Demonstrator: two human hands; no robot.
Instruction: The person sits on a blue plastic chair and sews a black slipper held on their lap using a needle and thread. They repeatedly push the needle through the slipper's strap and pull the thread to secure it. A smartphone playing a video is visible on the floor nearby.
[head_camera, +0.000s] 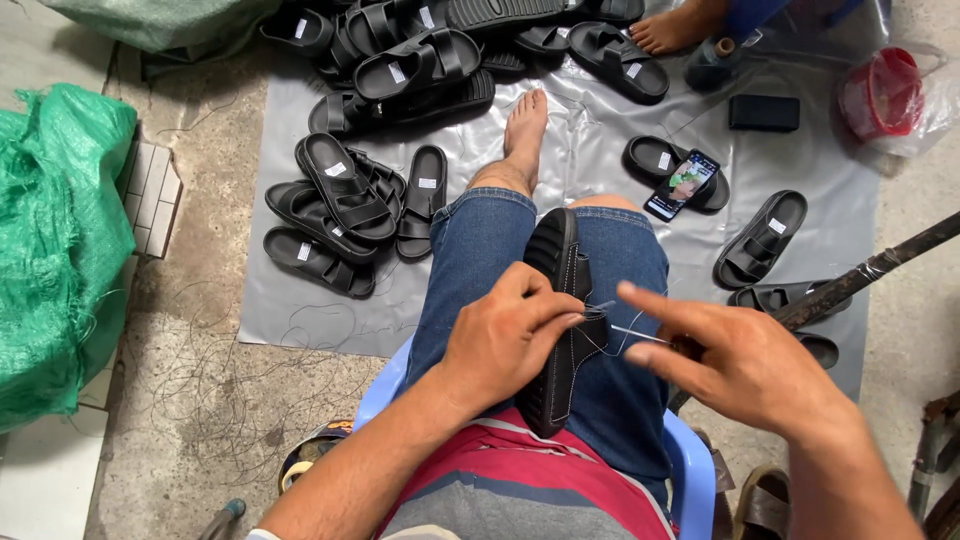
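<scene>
A black sandal (556, 330) stands on edge between my thighs, sole to the left, with pale stitching along its strap. My left hand (505, 335) rests against the sandal and pinches a thin thread at the strap. My right hand (730, 355) hovers just right of the sandal, fingers stretched out, holding a thin needle (640, 335) that points at the strap. I sit on a blue plastic chair (692, 470) in blue jeans, one bare foot (524, 130) stretched out on the grey sheet.
Several black sandals (340, 195) lie piled on a grey plastic sheet (600, 160) ahead. A phone (682, 184) rests on one sandal. Another person's bare foot (672, 28) shows at the top. Green sacks (55, 250) stand left, a red container (882, 92) top right, a dark pole (870, 275) right.
</scene>
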